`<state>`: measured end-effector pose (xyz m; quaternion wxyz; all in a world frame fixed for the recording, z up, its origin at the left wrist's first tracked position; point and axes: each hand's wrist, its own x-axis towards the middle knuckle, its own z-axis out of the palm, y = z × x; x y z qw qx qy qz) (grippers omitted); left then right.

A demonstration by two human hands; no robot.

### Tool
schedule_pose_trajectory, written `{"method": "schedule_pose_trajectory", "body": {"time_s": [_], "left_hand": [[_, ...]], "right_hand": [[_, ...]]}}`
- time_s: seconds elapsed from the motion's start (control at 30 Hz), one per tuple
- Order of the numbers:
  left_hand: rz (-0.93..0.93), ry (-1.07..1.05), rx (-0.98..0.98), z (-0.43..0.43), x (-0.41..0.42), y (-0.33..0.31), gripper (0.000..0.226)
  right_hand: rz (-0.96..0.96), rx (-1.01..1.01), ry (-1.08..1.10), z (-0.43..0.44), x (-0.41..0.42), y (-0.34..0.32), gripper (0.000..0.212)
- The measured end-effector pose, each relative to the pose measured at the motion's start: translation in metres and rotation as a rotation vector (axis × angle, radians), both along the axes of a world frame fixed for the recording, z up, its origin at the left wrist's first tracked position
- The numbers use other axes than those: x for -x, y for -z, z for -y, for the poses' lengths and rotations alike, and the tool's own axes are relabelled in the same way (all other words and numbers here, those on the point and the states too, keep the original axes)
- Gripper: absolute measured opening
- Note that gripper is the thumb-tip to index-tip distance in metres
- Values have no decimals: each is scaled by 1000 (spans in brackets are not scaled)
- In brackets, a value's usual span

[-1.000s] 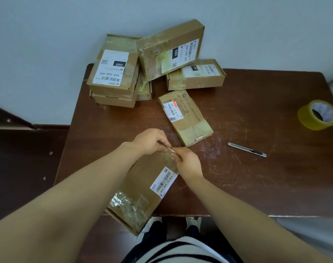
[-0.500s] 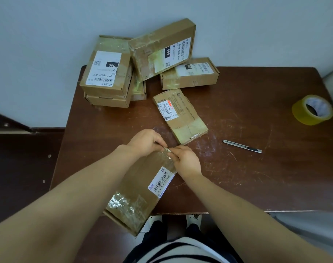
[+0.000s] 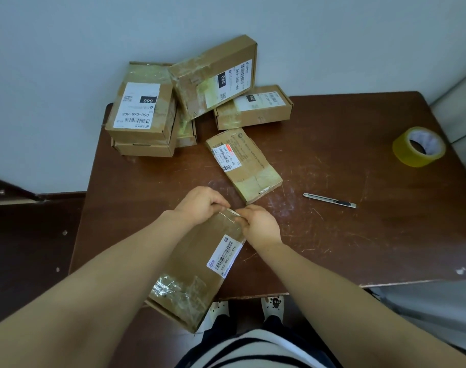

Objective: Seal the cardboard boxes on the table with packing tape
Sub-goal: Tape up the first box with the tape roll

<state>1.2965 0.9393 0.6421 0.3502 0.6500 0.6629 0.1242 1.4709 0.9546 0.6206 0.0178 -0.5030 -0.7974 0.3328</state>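
Note:
A long cardboard box (image 3: 197,264) with a white barcode label lies at the table's front edge, its near end overhanging. My left hand (image 3: 200,204) and my right hand (image 3: 258,225) meet at its far end, fingers curled and pinching a strip of clear tape (image 3: 230,213) over that end. Crinkled clear tape covers the box's near end. A yellow roll of packing tape (image 3: 418,146) stands at the table's right edge. Another flat box (image 3: 243,164) lies just beyond my hands.
A pile of several taped boxes (image 3: 144,112) leans against the wall at the back left of the brown table (image 3: 359,235). A metal utility knife (image 3: 330,200) lies right of my hands. The table's front edge runs just under the box.
My hands have stayed at the box's far end, shifting only slightly as they work the tape. The view has drifted a little.

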Motion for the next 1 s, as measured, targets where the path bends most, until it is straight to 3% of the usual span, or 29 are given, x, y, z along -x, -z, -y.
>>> {"method": "schedule_pose_trajectory", "body": {"time_s": [0.13, 0.23, 0.43, 0.73, 1.0], "left_hand": [[-36, 4, -42, 2, 0, 2, 27], [-54, -23, -52, 1, 2, 3, 45], [-63, 63, 3, -5, 12, 3, 25], [-85, 59, 27, -7, 13, 4, 21], [-67, 61, 57, -9, 12, 4, 21]], "right_hand": [[-47, 48, 83, -1, -1, -5, 25], [-126, 113, 142, -1, -1, -8, 40], [-84, 62, 107, -5, 13, -4, 23], [85, -145, 4, 1, 16, 6, 29], [-51, 43, -55, -11, -4, 1, 37]]}}
